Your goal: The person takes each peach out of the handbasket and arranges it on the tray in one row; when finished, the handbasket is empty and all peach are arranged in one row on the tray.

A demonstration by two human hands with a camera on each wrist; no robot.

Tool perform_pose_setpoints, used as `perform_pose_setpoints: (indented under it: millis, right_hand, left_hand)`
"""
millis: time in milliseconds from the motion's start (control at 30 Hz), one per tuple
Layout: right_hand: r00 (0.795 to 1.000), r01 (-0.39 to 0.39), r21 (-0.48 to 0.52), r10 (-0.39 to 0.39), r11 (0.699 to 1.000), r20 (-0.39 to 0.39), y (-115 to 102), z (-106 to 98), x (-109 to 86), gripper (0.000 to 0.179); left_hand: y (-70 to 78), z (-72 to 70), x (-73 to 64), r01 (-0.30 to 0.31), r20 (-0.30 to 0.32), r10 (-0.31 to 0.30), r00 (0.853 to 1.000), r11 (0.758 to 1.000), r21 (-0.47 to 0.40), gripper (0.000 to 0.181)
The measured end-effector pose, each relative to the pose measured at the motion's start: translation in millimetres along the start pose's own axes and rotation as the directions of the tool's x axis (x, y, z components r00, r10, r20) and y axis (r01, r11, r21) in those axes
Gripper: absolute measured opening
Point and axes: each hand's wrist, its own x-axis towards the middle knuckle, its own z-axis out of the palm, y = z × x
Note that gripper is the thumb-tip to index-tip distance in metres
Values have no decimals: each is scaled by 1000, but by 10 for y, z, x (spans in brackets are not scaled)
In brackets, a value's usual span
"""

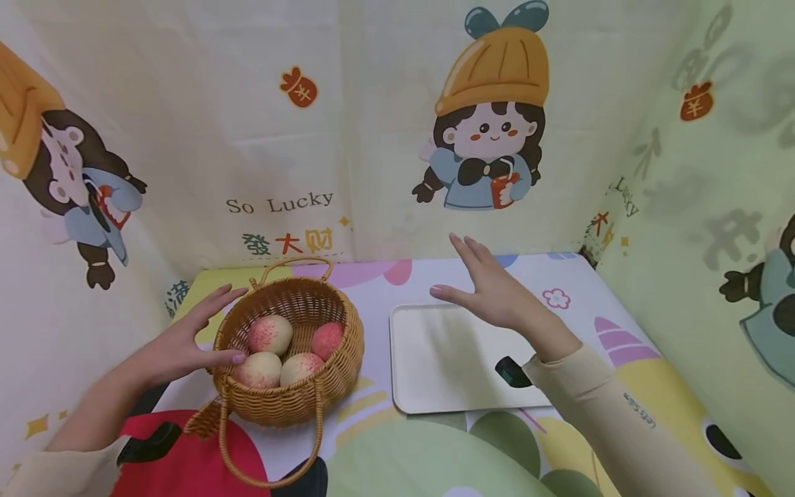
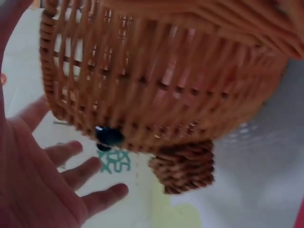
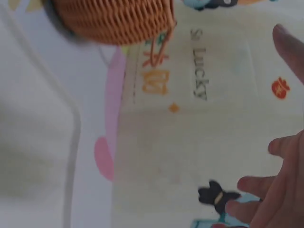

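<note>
A brown wicker basket [image 1: 348,345] stands on the left of the table with its two handles folded outward. Inside lie several round peaches [image 1: 270,335], cream with pink speckles, one of them pinker all over. At the basket's left side is my left hand [image 1: 180,345], thumb over the near rim and fingers spread along the outside. In the left wrist view those fingers [image 2: 76,175] look straight and hold nothing. My right hand [image 1: 497,293] hovers, fingers extended and thumb apart, above a white rectangular tray [image 1: 428,373]. Nothing is in it.
A colourful printed cloth [image 1: 404,455] covers the table. Cream printed sheets [image 1: 379,138] form walls at the back, left and right. One basket handle [image 1: 267,483] reaches toward the near edge, and a small woven tail-like piece [image 1: 205,417] sticks out below the basket.
</note>
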Motion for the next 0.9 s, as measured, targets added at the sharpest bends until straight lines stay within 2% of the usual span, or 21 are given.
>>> perform_pose_setpoints:
  millis: [133, 267, 400, 567, 633, 700, 900]
  right_hand:
    - [993, 111, 175, -117, 978, 23, -206, 214, 45, 105]
    - [974, 204, 332, -225, 921, 24, -422, 420, 156, 106]
    - [950, 272, 463, -312, 843, 10, -609, 572, 283, 106]
    - [909, 345, 608, -415, 715, -28, -795, 682, 432, 107]
    - [898, 355, 648, -439, 674, -35, -859, 708, 484, 106]
    - [894, 350, 674, -447, 651, -32, -922, 728, 531, 102]
    - [900, 264, 730, -433, 630, 49, -1135, 897, 688, 83]
  left_hand:
    - [-78, 90, -16, -13, -19, 13, 1000, 1000, -4, 101]
    - [-114, 151, -41, -17, -28, 17, 999, 1000, -4, 98]
    - [-119, 210, -63, -38, -32, 37, 999, 999, -23, 90]
    - [-121, 279, -93, -46, -40, 44, 998, 998, -47, 80]
    - [-124, 295, -105, -40, -49, 37, 998, 998, -57, 78]
    - [-133, 307, -110, -44, -60, 40, 997, 997, -63, 77]
    - [-177, 385, -121, -94, -75, 86, 993, 991, -100, 76]
